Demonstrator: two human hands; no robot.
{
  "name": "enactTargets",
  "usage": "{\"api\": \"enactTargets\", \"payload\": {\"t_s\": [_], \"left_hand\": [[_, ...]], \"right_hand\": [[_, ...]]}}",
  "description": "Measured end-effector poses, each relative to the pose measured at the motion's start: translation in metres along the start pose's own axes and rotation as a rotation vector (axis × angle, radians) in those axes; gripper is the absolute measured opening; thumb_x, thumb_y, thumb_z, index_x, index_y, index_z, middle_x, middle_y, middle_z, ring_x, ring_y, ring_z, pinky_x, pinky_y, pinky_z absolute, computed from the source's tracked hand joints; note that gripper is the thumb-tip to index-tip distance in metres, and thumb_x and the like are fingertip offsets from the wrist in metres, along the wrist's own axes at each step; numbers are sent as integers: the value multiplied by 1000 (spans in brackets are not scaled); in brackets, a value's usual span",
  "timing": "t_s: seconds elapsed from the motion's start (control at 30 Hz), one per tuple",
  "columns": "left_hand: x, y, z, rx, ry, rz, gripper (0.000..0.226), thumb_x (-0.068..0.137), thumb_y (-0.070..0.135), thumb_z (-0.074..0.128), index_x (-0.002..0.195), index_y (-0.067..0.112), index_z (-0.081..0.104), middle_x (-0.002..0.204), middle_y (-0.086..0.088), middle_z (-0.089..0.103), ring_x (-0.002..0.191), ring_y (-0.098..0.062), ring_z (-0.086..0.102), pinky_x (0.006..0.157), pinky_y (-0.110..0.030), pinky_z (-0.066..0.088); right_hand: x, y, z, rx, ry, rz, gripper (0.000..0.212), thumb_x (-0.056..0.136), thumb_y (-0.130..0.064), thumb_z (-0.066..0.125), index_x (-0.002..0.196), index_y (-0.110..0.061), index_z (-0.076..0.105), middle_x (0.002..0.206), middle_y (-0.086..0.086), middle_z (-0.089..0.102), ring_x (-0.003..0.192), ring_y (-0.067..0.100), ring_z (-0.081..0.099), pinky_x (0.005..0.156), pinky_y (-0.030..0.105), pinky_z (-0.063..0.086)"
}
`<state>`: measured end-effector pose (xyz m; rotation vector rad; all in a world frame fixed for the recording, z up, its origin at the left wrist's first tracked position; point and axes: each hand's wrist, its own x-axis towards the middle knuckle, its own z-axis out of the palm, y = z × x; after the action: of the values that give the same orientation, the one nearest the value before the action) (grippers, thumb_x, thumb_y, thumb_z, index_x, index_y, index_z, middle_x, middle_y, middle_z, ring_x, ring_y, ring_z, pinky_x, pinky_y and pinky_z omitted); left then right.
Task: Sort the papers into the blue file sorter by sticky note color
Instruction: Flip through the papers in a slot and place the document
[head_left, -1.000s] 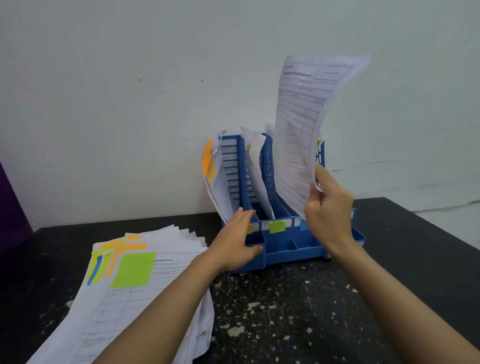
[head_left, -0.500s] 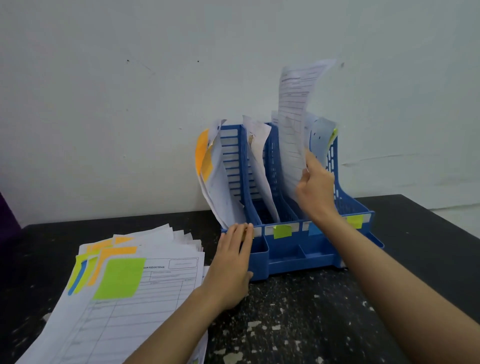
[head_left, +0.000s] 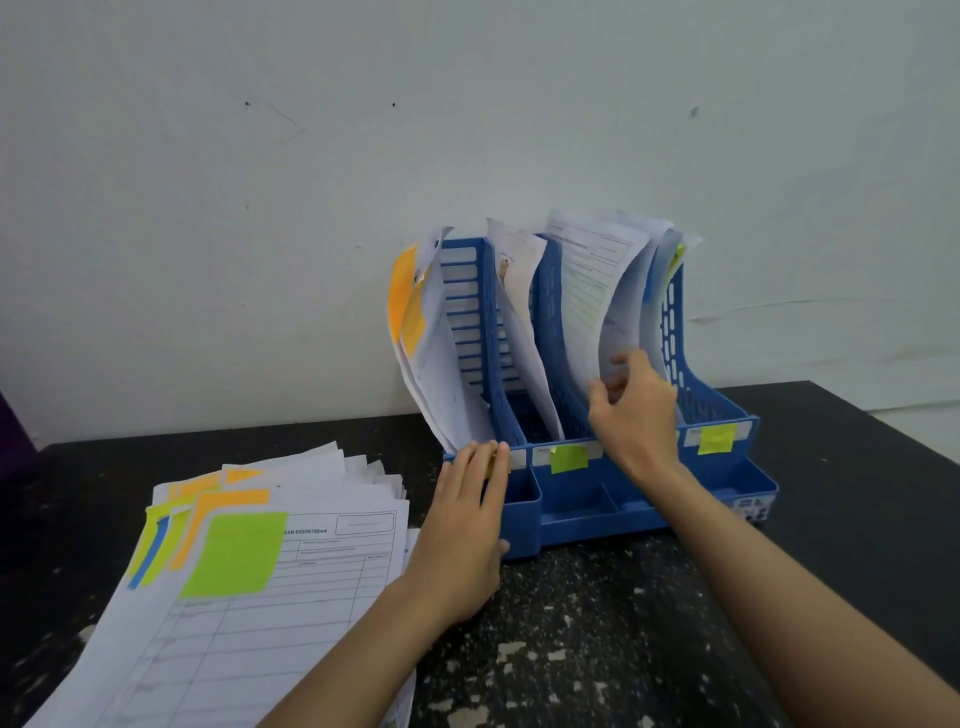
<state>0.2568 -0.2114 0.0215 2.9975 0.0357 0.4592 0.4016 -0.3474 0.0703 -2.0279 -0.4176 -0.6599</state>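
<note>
The blue file sorter stands on the black table against the wall, with sheets in each of its slots. My right hand is at the third slot and pinches the lower part of a white printed sheet that stands curved inside it. My left hand lies flat with straight fingers against the sorter's front left corner. Sheets with orange notes lean out of the leftmost slot. To the left lies a fanned stack of papers; its top sheet carries a green sticky note.
Green and yellow sticky labels mark the sorter's front. The speckled black table stretches toward me and to the right. A pale wall rises right behind the sorter. A purple object shows at the far left edge.
My right hand has lowered the raised sheet down into the third slot. My left hand has slid from the sorter's front rim to lie flat against its left corner.
</note>
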Motion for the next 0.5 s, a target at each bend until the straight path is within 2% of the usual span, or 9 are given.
{"api": "enactTargets", "payload": {"t_s": [0.03,0.1,0.17,0.23,0.33,0.4,0.5], "left_hand": [[0,0,0,-3,-6,3,89,93,27,52,145,15,-19,155,3,-17,142,-18,-18,119,-35,-3],[1,0,-1,-28,-31,12,91,92,30,53,146,15,-19,155,3,-18,142,-17,-18,119,-36,-3],[1,-2,-5,-115,-80,26,94,89,34,56,147,16,-17,155,5,-18,142,-15,-20,118,-37,-4],[1,-5,-13,-350,-120,19,91,89,33,59,148,20,-9,156,8,-11,142,-9,-16,118,-33,-4],[-7,-15,-28,-814,12,-73,75,89,21,61,148,27,15,150,12,27,139,-1,19,112,-20,16],[-21,-24,-33,-942,124,-119,64,88,11,61,142,28,30,137,16,45,128,5,37,107,-16,27],[-47,-39,-36,-1051,191,-195,51,86,0,60,127,28,45,123,13,58,118,6,49,98,-16,41]], "right_hand": [[-6,-1,-3,17,37,-16,21,85,-13,62,102,-6,53,80,8,57,74,21,54,67,33,46],[-18,-6,-7,78,53,-35,16,83,-11,65,89,-10,51,74,5,53,66,16,49,62,23,40],[-33,-14,-10,167,-25,-41,16,82,-7,65,86,-13,51,69,3,53,61,9,49,57,13,39],[-49,-22,-12,252,-146,-30,14,83,-6,64,88,-15,54,70,0,57,63,9,55,59,10,44],[-72,-37,-12,371,-298,19,14,85,-6,62,87,-19,58,75,3,63,66,18,64,62,25,53],[-90,-48,-9,424,-384,29,10,87,-6,60,88,-16,61,76,7,65,65,17,66,59,26,54],[-115,-62,0,450,-507,19,11,86,-5,61,88,-16,63,77,7,67,63,14,66,60,24,54]]}}
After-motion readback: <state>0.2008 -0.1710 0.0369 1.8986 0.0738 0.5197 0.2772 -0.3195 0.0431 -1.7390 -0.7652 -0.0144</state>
